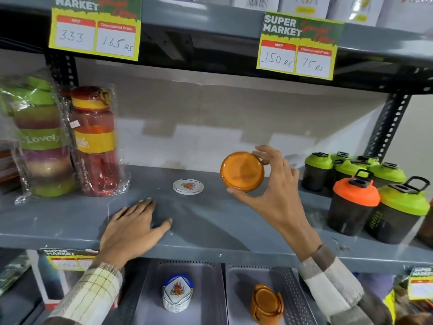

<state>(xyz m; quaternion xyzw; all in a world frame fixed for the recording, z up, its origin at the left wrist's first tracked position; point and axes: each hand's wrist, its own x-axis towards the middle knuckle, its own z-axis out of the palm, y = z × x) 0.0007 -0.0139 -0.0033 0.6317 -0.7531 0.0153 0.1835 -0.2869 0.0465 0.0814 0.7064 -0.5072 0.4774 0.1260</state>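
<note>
My right hand [276, 191] holds a round orange coaster [242, 171] upright by its rim, between thumb and fingers, just above the grey shelf [210, 226]. A white coaster with a red flower print [188, 186] lies flat on the shelf, left of the orange one. My left hand [133, 225] rests flat, palm down, on the shelf's front part, fingers straight. Below the shelf, two grey trays stand side by side: the left tray [150, 301] bears a stack of white floral coasters [177, 293], the right tray [236, 301] an orange coaster set in its holder [267, 303].
Wrapped bottles stand at the shelf's left: a green and purple one [41, 141] and a red and yellow one [93, 141]. Several dark shaker bottles with green lids [396, 212] and one with an orange lid [351, 205] crowd the right end. Price cards [297, 48] hang from the shelf above.
</note>
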